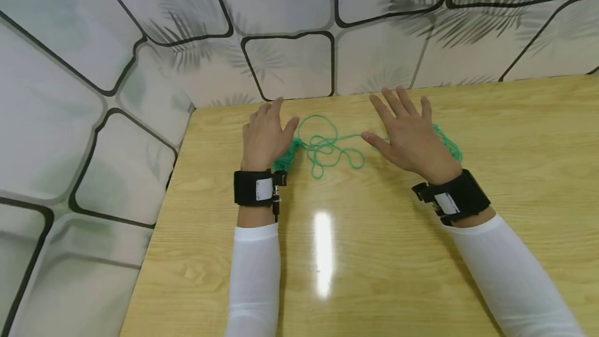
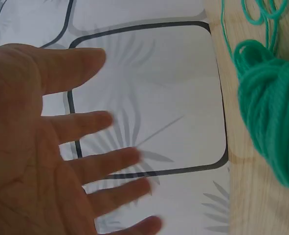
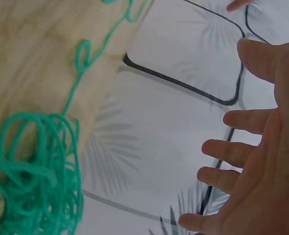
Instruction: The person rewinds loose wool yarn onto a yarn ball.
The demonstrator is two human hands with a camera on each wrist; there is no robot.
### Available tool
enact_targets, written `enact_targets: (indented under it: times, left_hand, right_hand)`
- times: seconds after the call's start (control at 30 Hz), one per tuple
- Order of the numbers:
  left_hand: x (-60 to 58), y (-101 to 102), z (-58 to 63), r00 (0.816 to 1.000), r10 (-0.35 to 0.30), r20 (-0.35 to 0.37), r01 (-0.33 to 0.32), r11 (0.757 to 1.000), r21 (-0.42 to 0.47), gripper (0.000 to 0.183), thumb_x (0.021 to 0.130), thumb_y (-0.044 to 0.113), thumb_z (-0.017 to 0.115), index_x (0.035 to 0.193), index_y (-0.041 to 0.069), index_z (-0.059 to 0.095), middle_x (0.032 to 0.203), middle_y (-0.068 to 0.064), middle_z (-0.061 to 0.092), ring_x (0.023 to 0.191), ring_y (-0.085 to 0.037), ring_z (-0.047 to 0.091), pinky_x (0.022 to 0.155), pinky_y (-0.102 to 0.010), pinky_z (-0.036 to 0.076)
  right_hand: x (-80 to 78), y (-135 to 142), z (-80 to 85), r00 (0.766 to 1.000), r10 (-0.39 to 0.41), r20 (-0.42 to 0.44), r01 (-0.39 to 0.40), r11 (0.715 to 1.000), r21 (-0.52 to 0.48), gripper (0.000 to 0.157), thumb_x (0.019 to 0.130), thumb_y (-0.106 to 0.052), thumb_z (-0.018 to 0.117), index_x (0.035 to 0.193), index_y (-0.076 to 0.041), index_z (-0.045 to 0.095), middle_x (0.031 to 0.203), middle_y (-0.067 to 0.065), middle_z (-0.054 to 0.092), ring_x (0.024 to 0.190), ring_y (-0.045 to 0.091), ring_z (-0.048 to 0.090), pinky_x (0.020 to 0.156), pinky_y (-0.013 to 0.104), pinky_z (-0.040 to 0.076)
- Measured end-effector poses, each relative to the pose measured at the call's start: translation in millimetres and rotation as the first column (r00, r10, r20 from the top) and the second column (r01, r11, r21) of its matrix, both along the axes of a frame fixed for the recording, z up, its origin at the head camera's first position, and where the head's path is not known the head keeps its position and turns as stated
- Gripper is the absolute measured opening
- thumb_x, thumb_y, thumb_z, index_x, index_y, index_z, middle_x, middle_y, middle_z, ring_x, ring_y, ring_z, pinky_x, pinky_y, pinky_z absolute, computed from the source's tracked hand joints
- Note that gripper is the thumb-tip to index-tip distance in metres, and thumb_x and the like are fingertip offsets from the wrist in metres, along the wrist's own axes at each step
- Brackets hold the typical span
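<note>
My left hand [image 1: 265, 137] hovers over the table's far left part with its fingers extended and nothing in its grasp. Partly hidden beneath it lies a wound bundle of green yarn [image 1: 286, 157], seen more fully as a thick yarn skein [image 2: 274, 117] in the left wrist view. My right hand [image 1: 412, 137] is spread wide, likewise holding nothing. A looser heap of green yarn [image 3: 41, 181] lies under it, its edge showing as yarn strands [image 1: 450, 144] past the hand. Between the hands a loose yarn strand [image 1: 323, 147] runs in tangled loops.
The wooden table [image 1: 374, 274] meets a patterned wall [image 1: 290, 66] at the back and another wall side [image 1: 93, 144] on the left. Both wrists wear black straps, the left strap [image 1: 252, 189] and the right strap [image 1: 460, 199], with small devices attached.
</note>
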State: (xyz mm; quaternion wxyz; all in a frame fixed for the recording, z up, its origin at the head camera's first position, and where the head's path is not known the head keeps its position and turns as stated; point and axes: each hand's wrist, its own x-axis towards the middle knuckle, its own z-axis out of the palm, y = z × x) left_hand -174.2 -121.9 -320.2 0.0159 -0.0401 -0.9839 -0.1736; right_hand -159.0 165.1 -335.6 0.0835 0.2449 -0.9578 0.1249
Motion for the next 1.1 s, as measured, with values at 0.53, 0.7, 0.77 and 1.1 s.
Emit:
enact_targets:
  times: [0.53,0.7,0.77,1.1]
  left_hand:
    - [-2.9,-1,-20.6,0.901,-0.012,0.434,0.001,1.000,0.025,0.072,0.081,0.037,0.066,0.141,0.010,0.036,0.138,-0.015,0.041,0.119,-0.031,0.043,0.088,-0.043,0.041]
    - [-4.6,-6,-19.0,0.889,-0.035,0.456,-0.010,0.995,0.096,0.063,0.081,0.022,0.064,0.137,0.008,0.040,0.127,-0.013,0.048,0.091,-0.025,0.053,0.071,-0.035,0.046]
    - [-4.1,-9,-13.9,0.892,-0.074,0.445,0.002,0.987,0.160,0.060,0.083,0.020,0.061,0.138,0.008,0.039,0.126,-0.013,0.049,0.086,-0.023,0.053,0.067,-0.032,0.046]
    - [18.2,7,35.7,0.834,-0.549,-0.050,0.436,0.600,0.671,0.039,0.092,0.023,0.055,0.129,0.014,0.049,0.114,-0.002,0.055,0.100,-0.017,0.054,0.079,-0.033,0.046]
  right_hand:
    - [-1.1,-7,-13.0,0.975,0.071,0.210,-0.066,0.997,-0.029,0.054,0.094,-0.049,0.044,0.128,-0.007,0.050,0.117,0.013,0.058,0.102,0.030,0.055,0.083,0.045,0.042]
    - [-1.3,-8,-10.9,0.970,0.072,0.232,-0.067,0.997,-0.032,0.054,0.093,-0.049,0.044,0.127,-0.007,0.051,0.117,0.012,0.058,0.104,0.031,0.054,0.086,0.046,0.040]
    - [-1.2,-8,-10.9,0.969,0.083,0.233,-0.075,0.996,-0.043,0.054,0.093,-0.049,0.044,0.127,-0.007,0.052,0.116,0.012,0.059,0.104,0.030,0.054,0.086,0.046,0.040]
    - [9.3,-27,1.9,0.948,0.273,0.160,-0.163,0.854,-0.494,0.061,0.088,-0.042,0.057,0.141,-0.022,0.035,0.136,0.001,0.043,0.115,0.022,0.048,0.088,0.037,0.042]
